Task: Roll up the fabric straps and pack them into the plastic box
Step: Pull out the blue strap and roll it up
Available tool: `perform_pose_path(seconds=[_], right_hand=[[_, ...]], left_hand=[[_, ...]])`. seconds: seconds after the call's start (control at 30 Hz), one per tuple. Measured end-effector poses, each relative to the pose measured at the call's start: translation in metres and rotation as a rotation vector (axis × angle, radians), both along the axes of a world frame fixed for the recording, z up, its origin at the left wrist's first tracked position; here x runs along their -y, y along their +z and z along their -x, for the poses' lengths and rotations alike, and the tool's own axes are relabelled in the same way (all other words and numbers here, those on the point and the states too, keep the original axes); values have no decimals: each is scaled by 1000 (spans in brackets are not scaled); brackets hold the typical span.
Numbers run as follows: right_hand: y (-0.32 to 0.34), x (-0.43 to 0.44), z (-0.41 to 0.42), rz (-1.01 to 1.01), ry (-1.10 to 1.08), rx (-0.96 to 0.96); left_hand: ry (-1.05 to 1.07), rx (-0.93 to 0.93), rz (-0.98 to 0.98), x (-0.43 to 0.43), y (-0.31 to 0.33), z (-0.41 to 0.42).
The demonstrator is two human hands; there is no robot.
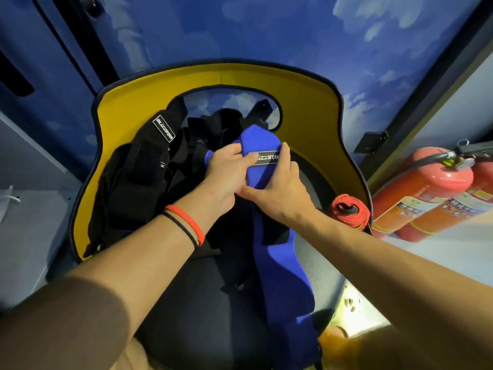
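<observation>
Blue padded strap, left hand, right hand gripping labelled end

blue strap cut off at bottom edge, its label half covered

Two bare forearms in view, left hand and right hand both bare. Left wrist carries one thick orange-red band, smooth, rounded, rubbery look. Touching the band on its elbow side: thin black cords, like hair ties; count looks like two, hard to tell. Well up the arm from the band: brown sleeve, short, plain, no print visible, edge blurred. Across from the band, the right arm is bare along all its visible length.
</observation>
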State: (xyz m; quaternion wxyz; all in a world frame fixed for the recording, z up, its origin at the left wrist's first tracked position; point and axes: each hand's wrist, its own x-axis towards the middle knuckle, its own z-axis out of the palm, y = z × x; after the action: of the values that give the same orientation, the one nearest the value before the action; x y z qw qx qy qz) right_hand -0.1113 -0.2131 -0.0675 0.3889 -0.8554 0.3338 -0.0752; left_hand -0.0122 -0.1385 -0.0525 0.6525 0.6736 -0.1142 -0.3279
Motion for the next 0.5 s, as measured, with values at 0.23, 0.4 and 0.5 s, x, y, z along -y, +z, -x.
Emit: perform_pose_path(seconds=[0.23, 0.4, 0.5], right_hand=[[-7, 1, 6, 72, -93, -79], [-15, 0, 1, 42, -93, -99], [-20, -6, 1, 83, -107, -82]], left_hand=[[-133, 53, -12, 0, -5, 7], [-144, 62, -22, -1, -10, 5], [-144, 62, -27, 0, -9, 4]])
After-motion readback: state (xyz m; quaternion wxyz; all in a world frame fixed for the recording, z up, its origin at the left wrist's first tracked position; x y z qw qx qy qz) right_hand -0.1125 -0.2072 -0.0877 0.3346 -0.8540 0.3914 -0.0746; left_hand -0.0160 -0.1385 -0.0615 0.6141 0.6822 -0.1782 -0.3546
